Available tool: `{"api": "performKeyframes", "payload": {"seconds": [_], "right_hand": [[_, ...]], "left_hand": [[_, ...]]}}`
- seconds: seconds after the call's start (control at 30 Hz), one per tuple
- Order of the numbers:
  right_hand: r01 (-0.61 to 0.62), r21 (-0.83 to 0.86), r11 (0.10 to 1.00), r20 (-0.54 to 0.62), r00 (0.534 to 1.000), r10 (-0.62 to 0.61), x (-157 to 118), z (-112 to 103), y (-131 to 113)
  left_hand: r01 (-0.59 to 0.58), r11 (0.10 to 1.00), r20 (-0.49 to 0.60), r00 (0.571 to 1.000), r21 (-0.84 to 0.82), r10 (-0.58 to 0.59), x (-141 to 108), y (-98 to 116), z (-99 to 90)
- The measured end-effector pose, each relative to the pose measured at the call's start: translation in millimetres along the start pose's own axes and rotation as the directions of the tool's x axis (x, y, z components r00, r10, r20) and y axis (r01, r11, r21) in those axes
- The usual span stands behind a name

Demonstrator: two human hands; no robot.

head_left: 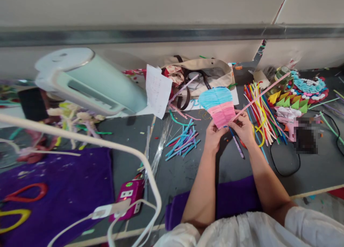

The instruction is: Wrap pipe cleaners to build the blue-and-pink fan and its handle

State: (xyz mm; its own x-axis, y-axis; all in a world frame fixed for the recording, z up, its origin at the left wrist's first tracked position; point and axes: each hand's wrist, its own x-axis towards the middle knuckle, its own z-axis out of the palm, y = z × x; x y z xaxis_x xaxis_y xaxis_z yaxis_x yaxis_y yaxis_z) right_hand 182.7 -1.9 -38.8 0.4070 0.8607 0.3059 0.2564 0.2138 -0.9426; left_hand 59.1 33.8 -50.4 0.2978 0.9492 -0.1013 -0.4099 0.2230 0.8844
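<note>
Counting from the middle of the view, the purple cloth [80, 179] lies at eight o'clock and the mint-green pitcher [113, 84] stands at ten. The short stems [182, 141] make a loose pile at five. Near four, the left hand [214, 135] grasps the lower edge of the blue-and-pink piece [221, 111], which is held between two and three. At three, the right hand [242, 129] pinches the long pink stem [263, 96]; whether it also grips the piece, I cannot tell well. Just beyond lies the coloured bundle [264, 114].
</note>
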Motion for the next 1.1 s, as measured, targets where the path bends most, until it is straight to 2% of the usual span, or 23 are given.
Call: {"api": "performKeyframes", "payload": {"seconds": [0.27,0.47,0.7,0.9,1.0,1.1], "right_hand": [[-0.028,0.033,0.999,-0.01,1.0,0.028,0,-1,-2],[-0.015,0.034,0.999,0.033,0.999,0.014,0,-1,-1],[0.009,0.191,0.982,-0.077,0.997,0.006,-3,1,-3],[0.031,0.128,0.991,-0.042,0.999,-0.026,-4,4,-7],[0.037,0.196,0.98,-0.114,0.993,-0.015,-2,1,-4],[0.029,0.378,0.925,-0.241,0.968,0.068,2,-6,0]], "left_hand": [[0.041,0.998,-0.004,0.999,-0.036,-0.042,0,1,1.2],[0.036,0.999,-0.022,0.999,-0.041,-0.037,1,1,-0.2],[0.05,0.984,-0.005,0.999,-0.171,-0.052,-1,2,2.5],[0.029,0.971,-0.03,0.999,-0.239,-0.037,-2,0,5.6],[0.039,0.972,-0.045,0.998,-0.233,-0.051,-2,1,6.2],[0.044,0.97,-0.068,0.996,-0.239,-0.062,-1,3,6.5]]}}
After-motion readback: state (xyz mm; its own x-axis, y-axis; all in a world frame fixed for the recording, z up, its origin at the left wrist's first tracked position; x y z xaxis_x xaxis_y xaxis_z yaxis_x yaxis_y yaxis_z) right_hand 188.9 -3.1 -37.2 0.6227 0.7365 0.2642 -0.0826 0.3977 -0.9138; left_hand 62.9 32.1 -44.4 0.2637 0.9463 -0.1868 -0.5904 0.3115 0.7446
